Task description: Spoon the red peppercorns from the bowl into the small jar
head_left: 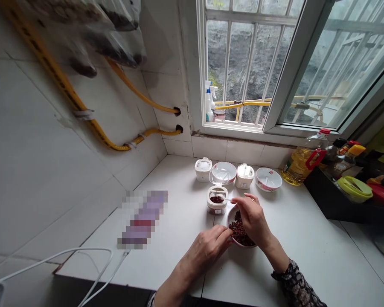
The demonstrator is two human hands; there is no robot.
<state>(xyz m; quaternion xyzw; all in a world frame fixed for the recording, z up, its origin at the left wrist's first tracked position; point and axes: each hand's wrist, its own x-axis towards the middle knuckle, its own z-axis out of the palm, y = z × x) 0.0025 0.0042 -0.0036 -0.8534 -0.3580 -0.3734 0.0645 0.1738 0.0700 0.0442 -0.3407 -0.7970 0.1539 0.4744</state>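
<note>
A small pink-rimmed bowl (233, 218) sits on the white counter (179, 238) and holds a heap of dark red peppercorns (240, 230). My left hand (208, 249) grips the bowl's near left side. Over the bowl, my right hand (251, 219) pinches a thin small spoon (227, 198), whose tip reaches into a small square plastic container (216, 205). That container holds a shallow layer of the same dark grains, and its clear lid (219, 175) stands open behind it. The bowl's right side is hidden by my right hand.
Behind stand two white lidded containers (203, 169) and two patterned bowls (269, 179). An oil bottle (302, 160) and a black box (331, 200) are at right. A pixelated object (144, 219) and white cable (92, 264) are at left; yellow hoses (92, 115) run along the wall.
</note>
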